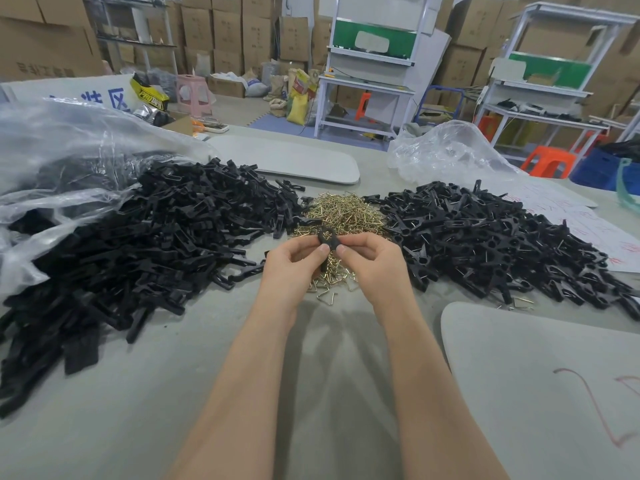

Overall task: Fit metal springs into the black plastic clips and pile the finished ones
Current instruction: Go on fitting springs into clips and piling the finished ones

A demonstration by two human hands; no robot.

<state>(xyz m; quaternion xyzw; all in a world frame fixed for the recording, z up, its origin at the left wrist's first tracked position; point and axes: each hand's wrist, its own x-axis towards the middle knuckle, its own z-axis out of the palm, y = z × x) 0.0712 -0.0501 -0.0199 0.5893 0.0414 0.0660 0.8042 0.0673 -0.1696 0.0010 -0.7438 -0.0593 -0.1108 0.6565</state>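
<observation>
Presently one black clip [327, 238] is in hand, held above the near edge of the spring heap [341, 213] at the middle of the table [173, 393]. Both hands are engaged: the left hand [290, 263] and the right hand [372, 258] each pinch the clip between thumb and curled fingers, one from either side. The clip's ring end points away from the person; its body runs back toward the wrists between the two hands, so the long axis lies far-to-near. Whether a spring sits in it cannot be told, as the fingers cover the lower part.

Count of stock: three heaps on the table. One heap of brass-coloured springs in the centre; one large heap of black parts [156, 237] to the left; one heap of black clips [485, 237] to the right, several showing a metal wire. Pieces in each heap are too many to count, and they lie in all directions. A few springs lie loose near the right heap's front edge.

Two clear plastic bags: one [69, 150] over the left heap's far side, one [446, 150] behind the right heap. Two grey boards: one [287, 157] behind the heaps, one [540, 375] at near right, marked in red.
</observation>
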